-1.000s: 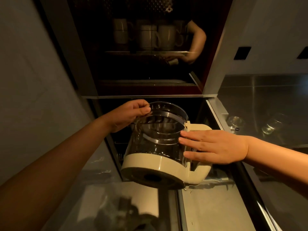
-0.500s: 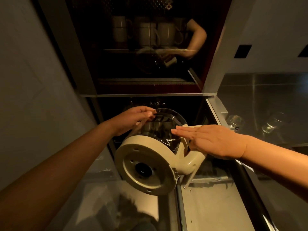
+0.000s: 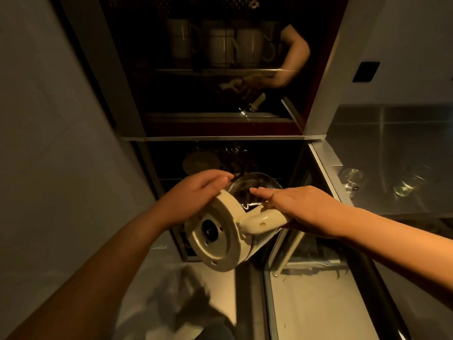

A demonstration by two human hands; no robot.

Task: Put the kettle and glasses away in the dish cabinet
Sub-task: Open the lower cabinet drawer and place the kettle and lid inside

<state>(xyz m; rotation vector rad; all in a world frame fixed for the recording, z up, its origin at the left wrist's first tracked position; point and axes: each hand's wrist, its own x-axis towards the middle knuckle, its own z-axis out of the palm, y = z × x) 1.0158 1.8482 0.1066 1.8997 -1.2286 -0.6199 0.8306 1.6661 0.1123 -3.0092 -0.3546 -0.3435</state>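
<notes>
Dim amber light fills a narrow kitchen corner, with a grey wall on the left and a steel counter (image 3: 392, 153) running off to the right of the cabinet (image 3: 220, 133). Everything below is placed relative to that cabinet.

Its upper compartment sits behind dark glass and holds a row of white mugs (image 3: 220, 45) on a shelf; a forearm and hand are mirrored in the glass beside them. Its lower compartment is open and very dark; a round, pale disc-like shape (image 3: 201, 163) and some glinting glassware lie inside, too dim to identify.

Just in front of the lower opening, the kettle (image 3: 220, 231) is held in the air, tipped on its side so its cream base faces the camera and its glass body points into the cabinet. Nothing can be seen inside its glass.

The left hand (image 3: 193, 195) lies on the kettle's left side, fingers loosely curved over the base rim and glass. The right hand (image 3: 301, 204) rests on top of the cream handle with fingers stretched nearly straight toward the glass; whether the thumb wraps under the handle cannot be told.

To the right of the cabinet, two glasses (image 3: 353, 179) stand on the counter, well apart from the kettle; the nearer one is stemmed, the other (image 3: 404, 188) blurred.
</notes>
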